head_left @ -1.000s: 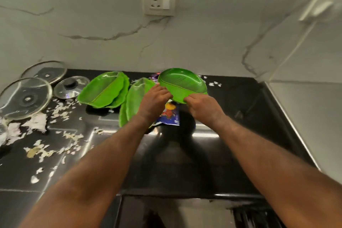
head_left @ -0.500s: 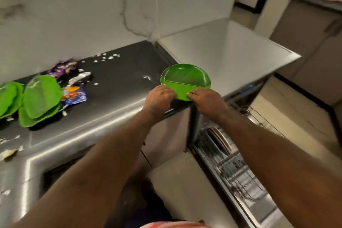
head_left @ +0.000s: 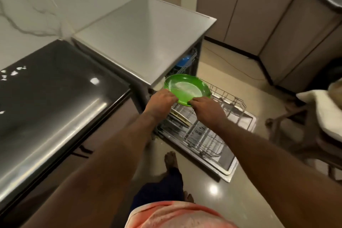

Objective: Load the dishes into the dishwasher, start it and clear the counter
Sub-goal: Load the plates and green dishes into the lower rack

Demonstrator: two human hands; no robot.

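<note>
**Green plate** [head_left: 187, 89]: shallow, rounded and glossy. It looks like plastic, so probably light, stiff and slow to chip, though the shine suggests it could slip if wet. It is held nearly level in the air above the pulled-out lower rack [head_left: 209, 139], just off the front corner of the dishwasher top [head_left: 144, 39], and touches neither. The best hold, to my eye, is the raised rim, which gives the fingers an edge to hook.

**Left hand** [head_left: 162, 99]: fingers curled round the near rim, on its left side.

**Right hand** [head_left: 207, 108]: fingers curled round the near rim, on its right side. The two hands almost meet.

**Lower rack:** wire, mostly unfilled. One pale plate [head_left: 180, 117] stands on edge in the tines below the left hand. To slot the green plate beside it, it would first have to be tipped onto its edge.

**Dishwasher door** [head_left: 229, 166]: dropped flat beneath the rack.

**Blue item** [head_left: 183, 60]: inside the machine, too hidden to name.

**Black counter** [head_left: 55, 89]: to the left, with white scraps [head_left: 13, 73] at its far end.
</note>
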